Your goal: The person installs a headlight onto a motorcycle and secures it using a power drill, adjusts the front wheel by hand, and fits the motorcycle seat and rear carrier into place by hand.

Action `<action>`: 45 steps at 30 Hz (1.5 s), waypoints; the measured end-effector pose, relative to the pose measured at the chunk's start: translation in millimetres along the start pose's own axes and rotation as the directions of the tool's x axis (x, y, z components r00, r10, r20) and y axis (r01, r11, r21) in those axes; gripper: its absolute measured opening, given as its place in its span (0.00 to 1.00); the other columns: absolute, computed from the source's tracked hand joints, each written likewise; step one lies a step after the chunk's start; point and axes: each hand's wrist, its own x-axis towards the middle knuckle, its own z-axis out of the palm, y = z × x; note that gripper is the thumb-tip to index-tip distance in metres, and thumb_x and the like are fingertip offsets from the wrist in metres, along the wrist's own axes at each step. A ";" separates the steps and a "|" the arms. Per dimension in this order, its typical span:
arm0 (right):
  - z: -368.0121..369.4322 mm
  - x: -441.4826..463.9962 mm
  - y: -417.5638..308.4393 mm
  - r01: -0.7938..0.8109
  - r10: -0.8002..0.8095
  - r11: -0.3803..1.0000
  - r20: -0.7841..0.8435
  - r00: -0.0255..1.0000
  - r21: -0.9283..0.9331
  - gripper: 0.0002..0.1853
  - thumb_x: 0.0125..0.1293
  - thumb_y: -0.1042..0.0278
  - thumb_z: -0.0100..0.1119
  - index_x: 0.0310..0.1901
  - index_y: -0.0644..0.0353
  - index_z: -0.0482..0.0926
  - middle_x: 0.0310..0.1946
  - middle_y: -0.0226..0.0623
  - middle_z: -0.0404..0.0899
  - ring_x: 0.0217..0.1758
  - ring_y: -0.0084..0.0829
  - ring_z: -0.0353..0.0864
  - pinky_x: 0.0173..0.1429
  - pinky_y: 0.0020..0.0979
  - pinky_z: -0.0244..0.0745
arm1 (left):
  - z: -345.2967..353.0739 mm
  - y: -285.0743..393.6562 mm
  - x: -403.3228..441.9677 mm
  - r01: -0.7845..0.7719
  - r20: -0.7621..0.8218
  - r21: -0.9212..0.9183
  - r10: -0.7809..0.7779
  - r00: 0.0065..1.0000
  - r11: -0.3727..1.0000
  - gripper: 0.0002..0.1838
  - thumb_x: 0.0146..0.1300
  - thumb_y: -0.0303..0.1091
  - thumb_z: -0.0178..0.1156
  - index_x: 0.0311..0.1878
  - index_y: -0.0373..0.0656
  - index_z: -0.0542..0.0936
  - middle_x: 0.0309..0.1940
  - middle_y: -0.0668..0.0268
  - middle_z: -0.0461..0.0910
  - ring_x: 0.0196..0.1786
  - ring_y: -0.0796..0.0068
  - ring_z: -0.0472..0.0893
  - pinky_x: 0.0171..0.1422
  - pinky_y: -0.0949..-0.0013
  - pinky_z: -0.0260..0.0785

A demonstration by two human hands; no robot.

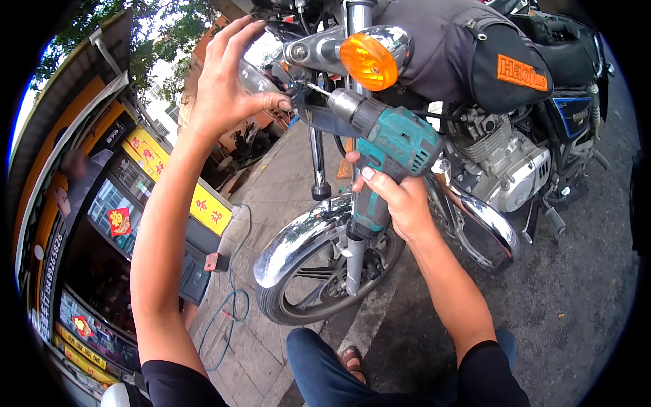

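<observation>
A teal cordless drill (397,139) is gripped round its handle by my right hand (397,197). Its bit (316,87) points up and left, at the bracket area behind the motorcycle's headlight; whether the tip touches anything is unclear. My left hand (227,81) is curved round the headlight (261,64), fingers along its top and far side, thumb at its lower edge near the bit. Just above the drill chuck sits an orange turn signal (369,62). Below are the chrome front fender (298,237) and the front wheel (325,305).
The motorcycle's engine (495,149) and chrome crash bar (485,224) lie right of the drill. A green hose (234,305) runs over the paving near a small red box (215,262). A person (81,173) is by the shopfront at left. My sandalled foot (353,361) is below.
</observation>
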 end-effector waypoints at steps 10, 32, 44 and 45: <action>-34.2 -137.9 7.8 0.096 0.047 0.896 0.307 0.950 -0.434 0.23 0.57 0.73 0.68 0.55 0.65 0.76 0.51 0.36 0.79 0.50 0.29 0.79 0.58 0.33 0.73 | 11.5 -10.5 -1.7 -0.061 -0.008 0.007 0.061 0.998 0.998 0.46 0.48 0.48 0.74 0.69 0.46 0.66 0.60 0.55 0.75 0.67 0.60 0.70 0.71 0.57 0.61; -332.4 -353.0 -77.3 0.186 0.720 -0.686 -0.622 0.308 -0.703 0.24 0.51 0.62 0.66 0.50 0.61 0.74 0.42 0.50 0.83 0.49 0.50 0.82 0.52 0.47 0.77 | -20.6 71.8 -176.4 0.268 0.377 -0.056 -0.229 0.898 0.962 0.29 0.59 0.43 0.66 0.63 0.44 0.73 0.54 0.59 0.79 0.62 0.65 0.76 0.67 0.61 0.66; -326.9 -374.8 -72.1 0.374 0.740 -0.654 -0.660 0.132 -0.658 0.28 0.53 0.60 0.66 0.54 0.62 0.69 0.41 0.50 0.83 0.46 0.49 0.84 0.50 0.45 0.80 | -100.2 158.9 -283.0 0.638 0.568 -0.086 -0.488 0.663 0.765 0.21 0.65 0.40 0.61 0.59 0.43 0.77 0.51 0.60 0.82 0.59 0.68 0.78 0.65 0.63 0.69; -327.9 -372.0 -71.5 0.365 0.750 -0.646 -0.647 0.137 -0.671 0.27 0.53 0.61 0.66 0.53 0.61 0.69 0.40 0.51 0.82 0.46 0.51 0.83 0.50 0.47 0.79 | -107.5 172.7 -295.6 0.694 0.586 -0.085 -0.528 0.615 0.715 0.20 0.66 0.39 0.61 0.59 0.42 0.78 0.51 0.61 0.82 0.58 0.68 0.79 0.64 0.63 0.69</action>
